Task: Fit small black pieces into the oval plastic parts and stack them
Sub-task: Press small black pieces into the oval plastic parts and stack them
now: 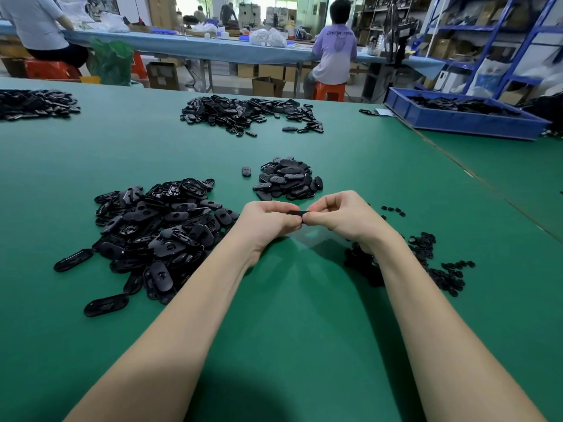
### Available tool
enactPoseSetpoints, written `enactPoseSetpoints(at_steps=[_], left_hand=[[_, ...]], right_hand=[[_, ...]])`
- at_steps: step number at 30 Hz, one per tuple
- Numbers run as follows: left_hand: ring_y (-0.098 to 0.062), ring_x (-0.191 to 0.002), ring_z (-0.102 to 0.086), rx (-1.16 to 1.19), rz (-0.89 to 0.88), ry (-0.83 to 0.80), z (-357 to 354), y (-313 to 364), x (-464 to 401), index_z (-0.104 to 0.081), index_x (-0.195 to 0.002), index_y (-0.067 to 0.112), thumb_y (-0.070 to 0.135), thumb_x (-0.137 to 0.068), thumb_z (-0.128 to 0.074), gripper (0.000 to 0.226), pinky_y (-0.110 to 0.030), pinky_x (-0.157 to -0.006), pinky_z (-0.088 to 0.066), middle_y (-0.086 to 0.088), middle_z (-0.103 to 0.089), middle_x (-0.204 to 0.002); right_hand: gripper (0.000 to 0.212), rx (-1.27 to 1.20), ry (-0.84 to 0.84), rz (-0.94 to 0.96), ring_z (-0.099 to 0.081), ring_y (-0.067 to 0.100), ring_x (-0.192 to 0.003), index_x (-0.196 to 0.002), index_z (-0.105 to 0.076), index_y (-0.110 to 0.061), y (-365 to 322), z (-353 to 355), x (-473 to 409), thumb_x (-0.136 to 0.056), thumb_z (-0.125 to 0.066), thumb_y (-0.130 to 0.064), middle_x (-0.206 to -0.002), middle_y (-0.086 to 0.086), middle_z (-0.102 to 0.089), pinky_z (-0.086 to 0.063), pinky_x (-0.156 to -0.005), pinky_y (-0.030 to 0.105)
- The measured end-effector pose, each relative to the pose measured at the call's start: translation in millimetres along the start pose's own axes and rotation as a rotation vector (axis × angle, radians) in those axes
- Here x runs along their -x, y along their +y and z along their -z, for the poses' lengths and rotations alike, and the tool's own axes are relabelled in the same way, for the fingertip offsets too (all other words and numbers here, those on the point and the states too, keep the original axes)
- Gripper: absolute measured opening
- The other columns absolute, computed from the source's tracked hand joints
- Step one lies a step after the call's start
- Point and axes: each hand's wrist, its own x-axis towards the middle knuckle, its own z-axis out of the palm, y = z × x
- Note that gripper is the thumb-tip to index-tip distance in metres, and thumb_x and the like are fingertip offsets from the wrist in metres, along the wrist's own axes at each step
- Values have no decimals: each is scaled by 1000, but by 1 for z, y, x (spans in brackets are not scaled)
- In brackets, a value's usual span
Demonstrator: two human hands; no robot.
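We hold one black oval plastic part edge-on between our two hands above the middle of the green worktop: our left hand curls its fingers round the part's left end, and our right hand pinches the right end with thumb and fingertips, so both hands grip it and meet over it. Whether a small piece already sits inside the part we cannot tell. Just left of our left hand lies a large loose heap of oval parts, reaching toward the worktop's near left. Beyond our hands, toward the middle of the worktop, sits a tighter pile of oval parts, with one single part just beside it on the left. Under and right of our right wrist spreads a scatter of small black pieces. Near the far edge lies another wide heap, and at the far right corner stands a blue bin holding more black parts.
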Motion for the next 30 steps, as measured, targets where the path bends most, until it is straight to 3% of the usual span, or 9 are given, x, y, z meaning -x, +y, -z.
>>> enactPoseSetpoints(at_steps=[4, 10, 14, 17, 21, 24, 27, 30], left_hand=[[-18, -72, -72, 82, -15, -35, 2, 3, 0, -71, -91, 3, -14, -83, -69, 19, -20, -73, -59, -15, -73, -87], [-16, -72, -71, 36, -38, -18, 1, -1, 1, -72, -97, 3, -11, -83, -70, 20, -18, -71, -58, -15, -73, -90], [-16, -73, -70, -26, -61, 29, 0, -3, 0, -72, -94, 6, -10, -83, -70, 20, -20, -77, -58, -13, -74, -89], [-18, -77, -70, -72, -70, 67, 0, -5, -1, -72, -91, 9, -8, -82, -71, 19, -27, -86, -58, -13, -75, -91], [-16, -74, -71, -108, -103, 112, 0, -7, -4, -72, -89, 12, -5, -81, -72, 18, -29, -86, -58, -11, -76, -88], [-19, -84, -74, -247, -199, 113, 4, -7, -6, -74, -90, 21, 6, -81, -76, 17, -33, -88, -56, -3, -77, -84], [-6, -78, -72, -482, -361, 57, 7, -3, -6, -74, -94, 28, 14, -82, -78, 19, -20, -78, -55, 8, -76, -83], [6, -71, -66, -648, -495, 65, 5, -3, -4, -74, -94, 28, 16, -82, -79, 18, -2, -66, -44, 17, -72, -87]], right_hand=[[10, -55, 22, 15, -46, -5, -43, -79, -75, -18, 1, 1, 0, -83, -83, -22, -57, -13, -59, -32, -43, 6], [10, -50, 16, 25, -45, -4, -42, -82, -76, -14, 1, 0, 0, -83, -83, -21, -58, -10, -60, -32, -44, 6], [11, -3, 27, 16, -47, 4, -52, -81, -74, -19, 1, -3, -2, -83, -82, -25, -68, -4, -62, -36, -49, 13], [12, 11, 54, 7, -47, 0, -47, -79, -71, -21, 1, -8, -2, -83, -82, -26, -62, -9, -60, -36, -49, 13], [14, 34, 91, 30, -46, -4, -42, -75, -69, -21, -2, -14, -2, -82, -81, -23, -57, -13, -59, -34, -46, 8], [11, -45, 94, 14, -46, -5, -42, -77, -72, -21, -2, -13, 1, -83, -81, -22, -54, -16, -58, -33, -44, 7], [8, -192, 96, -72, -45, -3, -44, -85, -75, -23, 0, -4, 4, -82, -82, -27, -58, -17, -63, -32, -42, 11], [11, -193, 93, -121, -44, 4, -48, -89, -75, -24, 0, 3, 5, -83, -81, -30, -68, -12, -70, -33, -44, 16]])
